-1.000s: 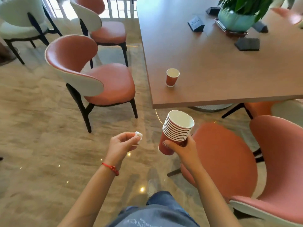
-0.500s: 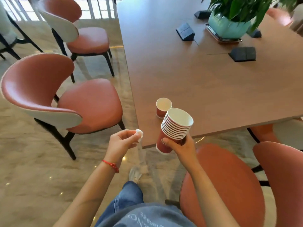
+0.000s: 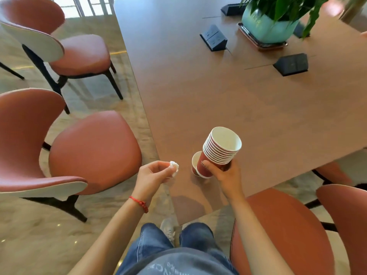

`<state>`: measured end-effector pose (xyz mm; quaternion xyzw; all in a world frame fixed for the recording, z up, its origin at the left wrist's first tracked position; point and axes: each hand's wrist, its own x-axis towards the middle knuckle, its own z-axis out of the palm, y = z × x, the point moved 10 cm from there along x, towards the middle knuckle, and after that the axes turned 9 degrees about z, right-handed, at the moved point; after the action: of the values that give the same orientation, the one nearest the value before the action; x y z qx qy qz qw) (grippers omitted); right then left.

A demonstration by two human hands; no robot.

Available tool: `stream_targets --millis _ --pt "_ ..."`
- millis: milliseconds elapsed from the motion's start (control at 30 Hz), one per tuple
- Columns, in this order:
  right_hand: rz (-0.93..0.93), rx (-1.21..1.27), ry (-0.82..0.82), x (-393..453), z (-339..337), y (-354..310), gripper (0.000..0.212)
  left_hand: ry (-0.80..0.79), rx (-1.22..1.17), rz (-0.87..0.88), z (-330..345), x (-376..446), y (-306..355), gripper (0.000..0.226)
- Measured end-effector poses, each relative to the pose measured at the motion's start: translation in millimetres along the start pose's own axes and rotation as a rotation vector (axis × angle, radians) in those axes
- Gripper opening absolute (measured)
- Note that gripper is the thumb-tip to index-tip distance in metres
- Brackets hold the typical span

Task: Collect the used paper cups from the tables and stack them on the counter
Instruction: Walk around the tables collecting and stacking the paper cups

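Note:
My right hand (image 3: 222, 173) grips a tilted stack of several red paper cups (image 3: 219, 150) with white insides, held just above the brown table (image 3: 228, 100) near its front corner. A single red paper cup (image 3: 195, 162) stands on the table right behind the stack's base, mostly hidden by it. My left hand (image 3: 154, 173) hovers at the table's left edge, pinching a small crumpled white tissue (image 3: 174, 167) between thumb and fingers. A red string bracelet sits on that wrist.
Salmon-coloured chairs stand left of the table (image 3: 83, 151), further back (image 3: 79, 54), and at the lower right (image 3: 282, 235). On the table are a potted plant in a teal pot (image 3: 266, 26) and black socket boxes (image 3: 213, 39), (image 3: 291, 64).
I have walked up to the table's corner; the single cup now lies directly behind the stack in my right hand. Both hands keep their grips.

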<state>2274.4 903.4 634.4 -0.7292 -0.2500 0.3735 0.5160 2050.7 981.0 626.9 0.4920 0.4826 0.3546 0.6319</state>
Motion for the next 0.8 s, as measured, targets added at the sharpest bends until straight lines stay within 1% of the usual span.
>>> stream_targets --millis 267,333,400,567,700,800 --pt "0.054 -0.054 -0.001 32 7 10 0.065 0.047 0.026 -0.071 -3 17 -1 0.01" --pt "0.068 -0.089 -0.019 36 9 15 0.067 0.052 0.044 -0.09 -1 20 -2 0.012" --pt "0.086 -0.108 -0.037 37 11 22 0.065 0.06 0.058 -0.101 0 23 -4 0.012" --pt "0.113 -0.103 -0.09 42 17 38 0.065 0.072 0.083 -0.111 3 26 -6 0.008" --pt "0.13 -0.111 -0.144 42 24 53 0.071 0.073 0.106 -0.123 4 23 -9 0.013" --pt "0.119 -0.143 -0.141 42 25 62 0.076 0.082 0.111 -0.135 1 22 -13 0.015"
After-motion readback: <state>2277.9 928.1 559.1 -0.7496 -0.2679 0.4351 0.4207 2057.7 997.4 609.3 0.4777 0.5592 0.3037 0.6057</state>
